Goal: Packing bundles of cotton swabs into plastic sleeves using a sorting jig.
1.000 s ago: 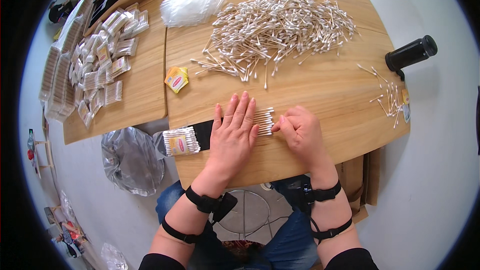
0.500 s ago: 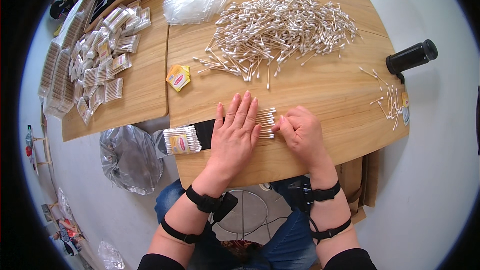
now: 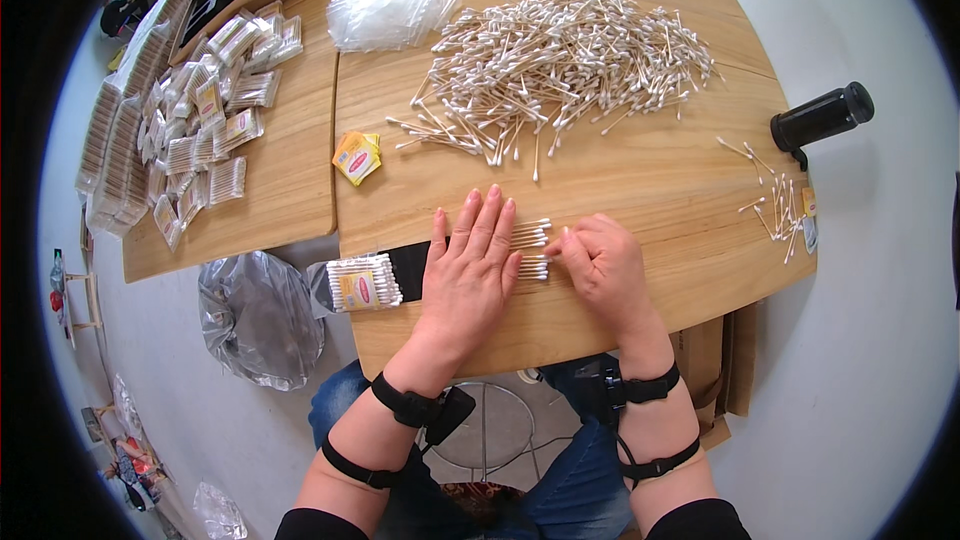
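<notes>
My left hand [image 3: 472, 258] lies flat, fingers stretched out and together, over a row of cotton swabs [image 3: 531, 232] on the table. Their white tips stick out to its right in an upper and a lower group, with a gap between them. Beside those tips my right hand [image 3: 604, 268] is closed, thumb and forefinger at the gap; whether anything is pinched there is hidden. Left of my left hand, a black strip [image 3: 409, 270] runs under it. On the strip's left end lies a clear pack of swabs [image 3: 363, 283] with a yellow-orange card.
A big heap of loose swabs [image 3: 570, 60] covers the table's far part. Nearby are clear plastic bags [image 3: 388, 8] and yellow cards [image 3: 357, 157]. Filled packs [image 3: 225, 130] pile up at left. A black bottle [image 3: 822, 115] and stray swabs [image 3: 785, 210] are at right; a lined bin [image 3: 262, 320] stands below.
The protruding swab tips have parted into two groups, with a gap in the middle of the row. My right hand has barely shifted; my left hand stays flat in place.
</notes>
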Demonstrator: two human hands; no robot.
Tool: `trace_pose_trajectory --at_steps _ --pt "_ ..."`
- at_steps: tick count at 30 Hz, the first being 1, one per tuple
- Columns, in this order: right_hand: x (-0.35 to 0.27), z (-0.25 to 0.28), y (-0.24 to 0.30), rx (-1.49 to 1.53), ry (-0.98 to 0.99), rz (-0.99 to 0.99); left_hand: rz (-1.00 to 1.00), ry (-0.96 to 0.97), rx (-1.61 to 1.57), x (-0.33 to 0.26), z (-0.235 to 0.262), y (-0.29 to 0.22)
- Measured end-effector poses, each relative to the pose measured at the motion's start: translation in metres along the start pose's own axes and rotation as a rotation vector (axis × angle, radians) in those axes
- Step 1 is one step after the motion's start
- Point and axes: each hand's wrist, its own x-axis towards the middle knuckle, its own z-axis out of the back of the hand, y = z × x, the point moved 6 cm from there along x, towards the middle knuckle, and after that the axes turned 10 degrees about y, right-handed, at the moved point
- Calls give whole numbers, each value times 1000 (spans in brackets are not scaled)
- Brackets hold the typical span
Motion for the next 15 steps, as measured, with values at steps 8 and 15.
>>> trace_pose_trajectory --at_steps 8,15 --pt "1 0 -1 9 -18 -40 2 2 2 0 0 1" --pt "3 0 -1 22 -65 -50 2 2 5 0 -1 0"
